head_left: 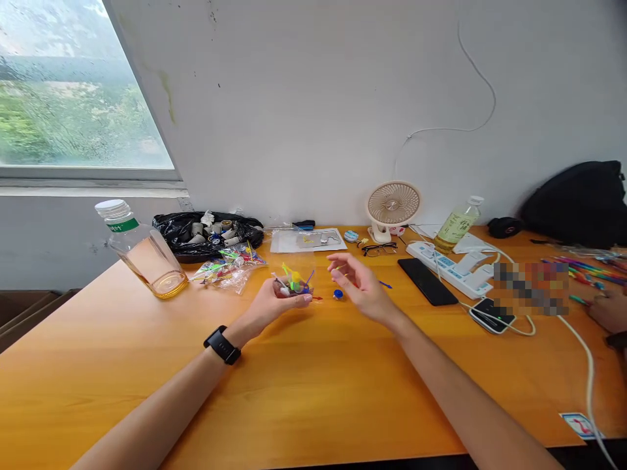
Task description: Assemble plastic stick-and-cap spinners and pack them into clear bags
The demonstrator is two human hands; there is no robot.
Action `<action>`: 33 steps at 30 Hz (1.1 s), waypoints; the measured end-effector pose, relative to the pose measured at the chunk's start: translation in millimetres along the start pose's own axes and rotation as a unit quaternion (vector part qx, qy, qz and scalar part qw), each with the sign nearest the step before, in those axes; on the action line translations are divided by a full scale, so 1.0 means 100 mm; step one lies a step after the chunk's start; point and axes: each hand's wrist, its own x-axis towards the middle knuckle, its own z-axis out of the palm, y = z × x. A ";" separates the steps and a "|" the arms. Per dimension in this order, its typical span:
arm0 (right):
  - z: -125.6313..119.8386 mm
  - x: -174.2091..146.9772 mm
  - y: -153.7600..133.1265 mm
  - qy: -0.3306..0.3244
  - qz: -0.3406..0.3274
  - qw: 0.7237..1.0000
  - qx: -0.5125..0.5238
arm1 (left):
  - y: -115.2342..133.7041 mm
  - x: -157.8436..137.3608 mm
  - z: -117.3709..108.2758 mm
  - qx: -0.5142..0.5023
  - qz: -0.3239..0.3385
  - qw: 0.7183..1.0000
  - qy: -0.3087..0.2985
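Observation:
My left hand (271, 304) is wrapped round a cluster of small coloured plastic pieces (294, 281), yellow, green, blue and white, with thin sticks poking out; their exact kind is too small to make out. A red arrow-shaped piece (317, 299) lies by its fingertips. To the right, my right hand (361, 287) hovers over the table, fingers apart and curved, with nothing visible in it. Just left of that hand sits a small round blue piece (337, 295). Partly behind the right hand is a blue arrow-shaped piece (385, 284).
At the left stand a bottle (147, 261), a clear bag of coloured pieces (229, 269) and a black plastic bag (171, 241). Behind are a fan (393, 205) and glasses (379, 249). A phone (427, 282), power strip (448, 269) and another person's hand (610, 310) are at the right.

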 end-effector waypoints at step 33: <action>0.41 -0.14 0.26 -0.018 0.093 0.974 0.206 | -0.13 -0.06 0.01 -0.061 0.061 0.989 0.123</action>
